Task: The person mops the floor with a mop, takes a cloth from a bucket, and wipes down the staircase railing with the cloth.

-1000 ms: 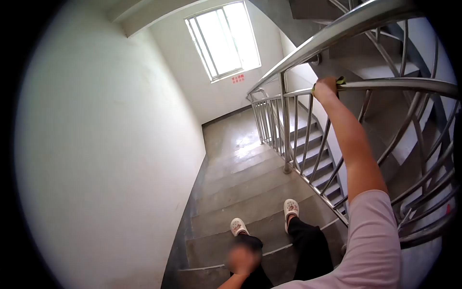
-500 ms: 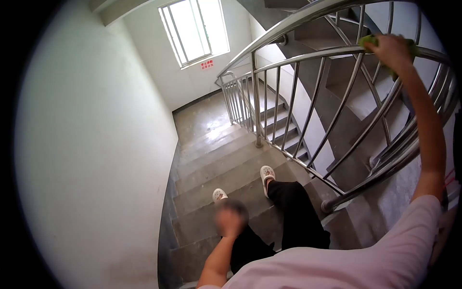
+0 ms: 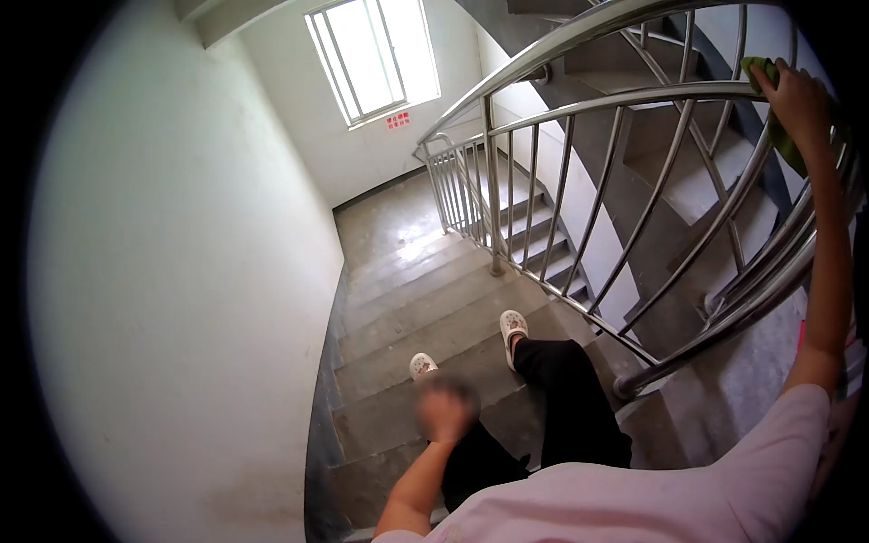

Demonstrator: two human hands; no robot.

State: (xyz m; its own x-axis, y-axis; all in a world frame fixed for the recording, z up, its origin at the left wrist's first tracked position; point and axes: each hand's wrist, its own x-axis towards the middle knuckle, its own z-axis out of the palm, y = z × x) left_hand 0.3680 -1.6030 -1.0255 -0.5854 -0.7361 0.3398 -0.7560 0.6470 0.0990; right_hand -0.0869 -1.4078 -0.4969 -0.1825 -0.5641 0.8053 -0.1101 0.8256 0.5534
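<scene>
My right hand (image 3: 802,107), at the upper right, is closed on a green cloth (image 3: 787,149). It presses the cloth around the second metal rail (image 3: 652,94) of the stair railing, and part of the cloth hangs below the rail. Low in the middle, my left hand (image 3: 444,412) rests over my left leg. A blur covers it, so its fingers and anything in them cannot be made out.
Grey concrete steps (image 3: 425,312) descend to a landing (image 3: 380,222) under a window (image 3: 373,59). A white wall (image 3: 190,271) runs along the left. Steel balusters (image 3: 593,217) line the right side, with another flight beyond. My white clogs (image 3: 514,324) stand on the steps.
My right hand has slid to the right along the rail, carrying the green cloth with it. My left hand stays over the leg, and the view has shifted slightly.
</scene>
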